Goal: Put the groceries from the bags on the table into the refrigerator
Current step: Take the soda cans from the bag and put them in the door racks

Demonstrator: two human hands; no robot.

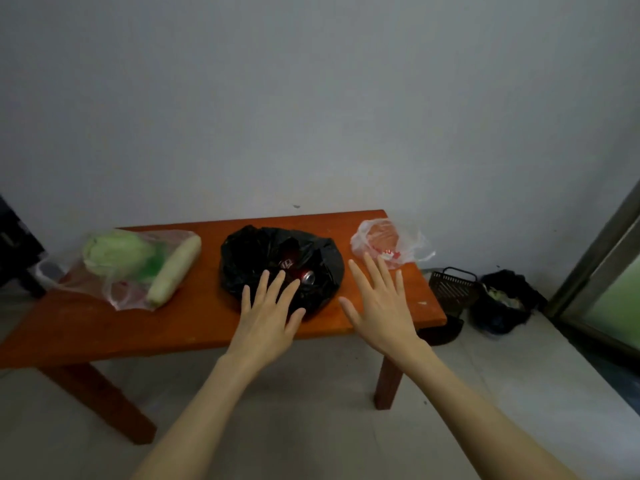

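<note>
A low orange-brown wooden table (pixel 104 334) stands against the grey wall. In its middle lies an open black plastic bag (pixel 256 251) with red drink cans (pixel 306 277) inside. On the left, a clear plastic bag (pixel 117 292) holds a green cabbage (pixel 116 252) and a long white radish (pixel 175 270). At the right end sits a small clear bag (pixel 388 242) with something red in it. My left hand (pixel 268 315) hovers over the black bag's near edge, fingers spread and straight. My right hand (pixel 379 303) is held out flat beside that bag, holding nothing.
On the floor right of the table stand a dark plastic basket (pixel 450 289) and a black bag with scraps (pixel 502 299). A door frame (pixel 595 244) rises at the far right. A dark object (pixel 17 244) sits at the left edge. No refrigerator is in view.
</note>
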